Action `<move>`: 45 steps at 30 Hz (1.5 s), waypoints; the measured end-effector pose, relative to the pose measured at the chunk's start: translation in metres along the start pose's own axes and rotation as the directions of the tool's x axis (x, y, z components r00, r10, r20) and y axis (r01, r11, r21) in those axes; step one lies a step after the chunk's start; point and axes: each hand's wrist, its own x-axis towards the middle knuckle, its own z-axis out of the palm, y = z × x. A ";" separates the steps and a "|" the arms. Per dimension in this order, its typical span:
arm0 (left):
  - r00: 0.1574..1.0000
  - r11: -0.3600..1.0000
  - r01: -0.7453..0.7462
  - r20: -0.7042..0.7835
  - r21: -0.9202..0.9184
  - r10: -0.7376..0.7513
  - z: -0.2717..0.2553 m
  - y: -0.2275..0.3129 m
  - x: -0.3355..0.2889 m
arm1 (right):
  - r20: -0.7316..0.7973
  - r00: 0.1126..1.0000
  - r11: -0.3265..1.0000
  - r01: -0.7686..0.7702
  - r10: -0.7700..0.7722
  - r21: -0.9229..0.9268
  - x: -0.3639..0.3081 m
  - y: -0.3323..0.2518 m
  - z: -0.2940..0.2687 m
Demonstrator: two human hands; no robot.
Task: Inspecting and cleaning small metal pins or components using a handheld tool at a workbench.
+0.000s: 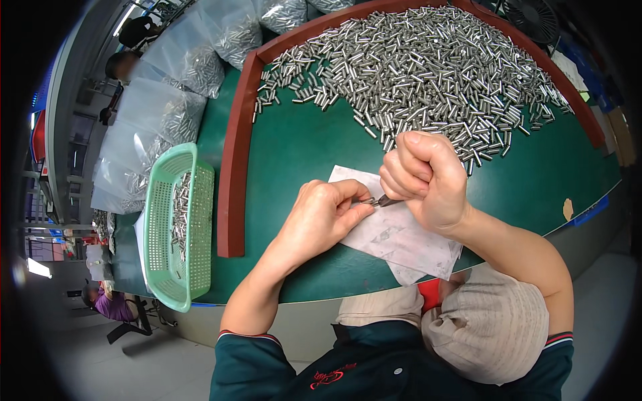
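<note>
Between the thumb and forefinger of my left hand (315, 214) is a small shiny metal pin (368, 200), mostly covered by the fingertips. My right hand (428, 177) is closed in a fist around a dark tool (386, 200) with a narrow tip. That tip meets or nearly meets the pin; the rest of the tool is hidden in the fist, so its kind does not show. Both hands are over a smudged whitish sheet (394, 244) lying at the table's near edge. Beyond them spreads a large heap of short metal pins (428, 67).
Dark red wooden bars (234, 160) border the heap on the green table (301, 147). To the left stands a green plastic basket (200, 234) with loose pins inside. Clear bags of pins (180, 113) line the far left. A black fan (531, 20) is at the back right.
</note>
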 end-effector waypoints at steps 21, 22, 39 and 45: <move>1.000 0.999 -0.029 -0.002 -0.014 0.029 0.001 -0.002 0.001 | 0.002 1.000 1.000 -0.001 0.001 -0.014 -0.001 0.001 0.000; 1.000 1.000 -0.026 0.000 -0.015 0.026 0.002 -0.003 0.002 | 0.023 1.000 1.000 -0.008 0.008 0.007 -0.002 0.001 -0.001; 0.997 0.994 0.071 -0.004 -0.077 -0.071 0.002 -0.004 0.000 | 0.009 0.998 0.998 0.055 -0.055 0.037 -0.005 0.001 0.002; 1.000 1.000 0.012 0.023 -0.012 -0.012 0.000 -0.004 0.000 | -0.002 0.998 0.997 0.060 -0.060 -0.044 -0.003 -0.001 0.000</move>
